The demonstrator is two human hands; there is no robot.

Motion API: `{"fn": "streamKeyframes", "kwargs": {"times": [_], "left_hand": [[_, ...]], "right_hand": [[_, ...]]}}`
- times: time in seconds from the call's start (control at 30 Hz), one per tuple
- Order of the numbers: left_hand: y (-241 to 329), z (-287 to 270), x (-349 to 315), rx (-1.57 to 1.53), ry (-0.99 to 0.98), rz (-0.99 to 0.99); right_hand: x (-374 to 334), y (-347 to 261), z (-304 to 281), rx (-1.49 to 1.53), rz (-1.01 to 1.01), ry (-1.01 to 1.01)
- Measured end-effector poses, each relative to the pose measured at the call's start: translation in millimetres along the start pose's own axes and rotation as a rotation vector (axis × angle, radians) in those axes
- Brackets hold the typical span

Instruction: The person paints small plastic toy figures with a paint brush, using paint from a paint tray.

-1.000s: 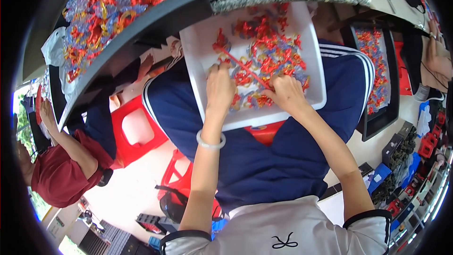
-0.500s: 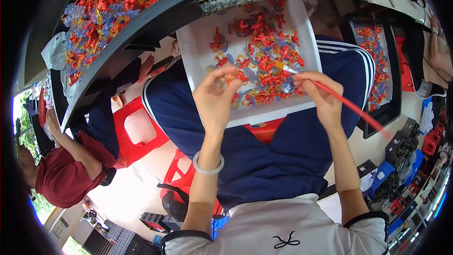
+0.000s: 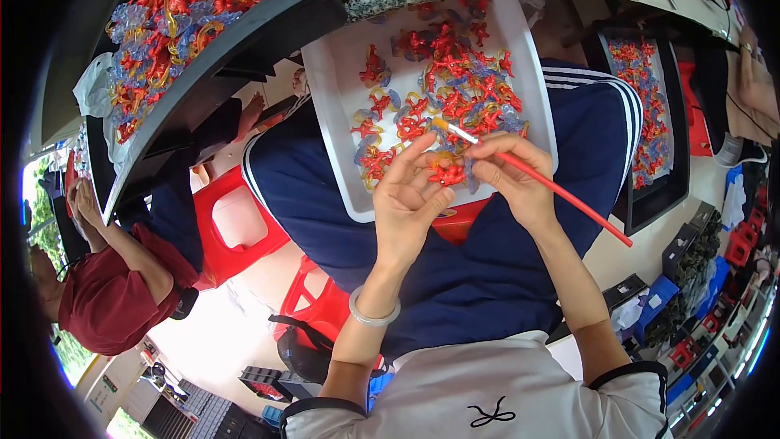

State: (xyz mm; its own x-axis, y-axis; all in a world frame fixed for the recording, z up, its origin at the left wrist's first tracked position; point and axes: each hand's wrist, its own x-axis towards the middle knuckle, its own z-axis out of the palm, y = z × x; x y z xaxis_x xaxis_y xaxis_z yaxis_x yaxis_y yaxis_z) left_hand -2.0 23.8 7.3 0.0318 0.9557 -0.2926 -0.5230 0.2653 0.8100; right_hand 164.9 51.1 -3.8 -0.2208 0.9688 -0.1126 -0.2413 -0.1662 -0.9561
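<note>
A small red plastic figure (image 3: 446,169) with clear bluish parts lies at the fingertips of my left hand (image 3: 404,213), which is turned palm up with the fingers curled around it. My right hand (image 3: 517,183) grips a paintbrush (image 3: 566,196) with a long red handle, its yellowish bristles pointing up and left. The thumb of the right hand is close to the figure; whether it touches cannot be made out. Under and beyond both hands is a white tray (image 3: 331,126), holding many red, yellow and bluish figures (image 3: 455,73), across my lap.
At the upper left, a dark-edged table (image 3: 268,12) carries a large heap of similar figures (image 3: 191,20). A black tray (image 3: 678,126) of figures stands to the right. Red stools (image 3: 244,219) are on the left, near a seated person in a dark red shirt (image 3: 114,297).
My left hand has moved right and nearer to me, with a figure out of the tray. My right hand has come left and lower, bringing the brush beside it.
</note>
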Motion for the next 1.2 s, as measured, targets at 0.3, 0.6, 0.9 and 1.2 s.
{"fn": "streamKeyframes", "kwargs": {"times": [0.3,0.6,0.9,1.2], "left_hand": [[-24,-11,-2,-0.028,0.050,0.008],[-33,-7,-4,-0.273,0.009,0.069],[-21,-23,-8,-0.142,-0.075,0.083],[-17,-15,-12,0.053,-0.113,0.203]], "right_hand": [[-9,19,14,0.230,-0.062,0.074],[-16,27,32,0.080,-0.152,0.189],[-23,-11,1,-0.194,0.014,0.193],[-26,-40,14,-0.573,-0.249,-0.018]]}}
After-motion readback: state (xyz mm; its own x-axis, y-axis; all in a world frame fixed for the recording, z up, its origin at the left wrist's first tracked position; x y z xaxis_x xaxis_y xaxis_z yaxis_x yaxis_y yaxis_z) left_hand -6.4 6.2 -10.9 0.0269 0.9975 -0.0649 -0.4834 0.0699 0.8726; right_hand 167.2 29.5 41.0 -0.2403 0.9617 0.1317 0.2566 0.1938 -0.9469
